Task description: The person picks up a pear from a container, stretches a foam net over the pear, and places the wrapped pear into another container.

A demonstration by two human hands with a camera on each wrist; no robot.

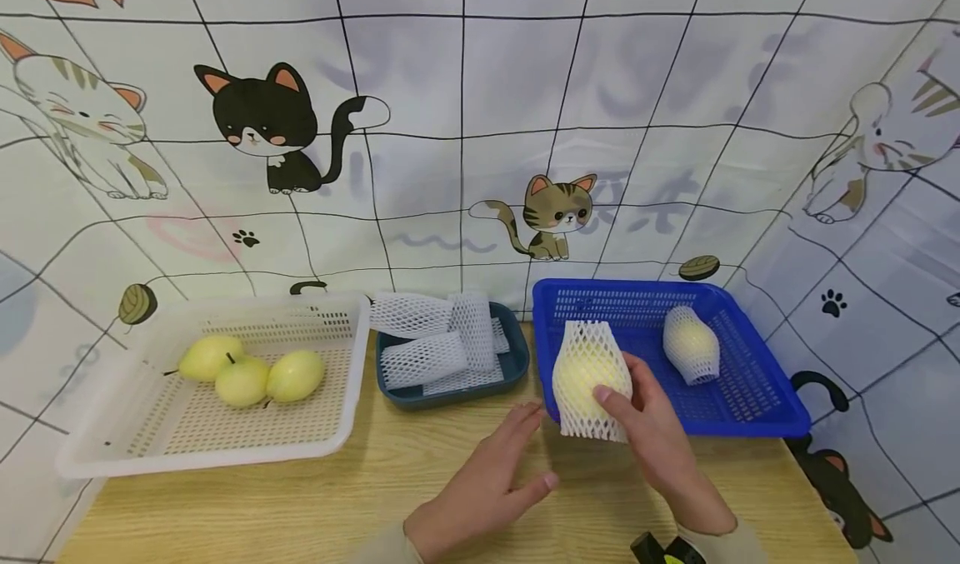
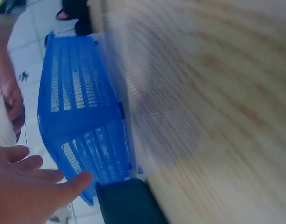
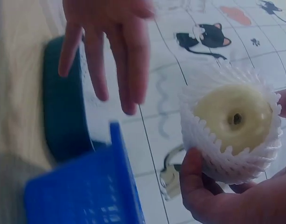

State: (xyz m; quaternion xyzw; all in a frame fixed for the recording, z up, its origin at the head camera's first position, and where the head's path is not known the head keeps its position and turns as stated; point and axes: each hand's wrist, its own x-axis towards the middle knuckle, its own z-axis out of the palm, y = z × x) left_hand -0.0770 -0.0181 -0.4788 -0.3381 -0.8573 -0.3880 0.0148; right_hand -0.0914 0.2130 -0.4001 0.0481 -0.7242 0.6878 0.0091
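Two bare hands of ours are above the wooden table (image 1: 300, 514). With our right hand (image 1: 660, 439) we grip a netted fruit (image 1: 592, 381), yellow in its white foam sleeve, thumb on the near side, over the left part of the blue basket (image 1: 750, 426). We see the fruit's dark hollow at one end of the sleeve. Our left hand (image 1: 487, 481) is just left of the fruit, apart from it, fingers stretched out and thumb spread. Beyond our right hand and to its right, a second netted fruit (image 1: 690, 346) lies in the blue basket. Beyond our left hand, a dark green tray (image 1: 450, 399) holds loose foam sleeves (image 1: 423, 360). Farther left of that hand, we see three bare fruits (image 1: 296, 376) bunched in a white basket (image 1: 225, 462).
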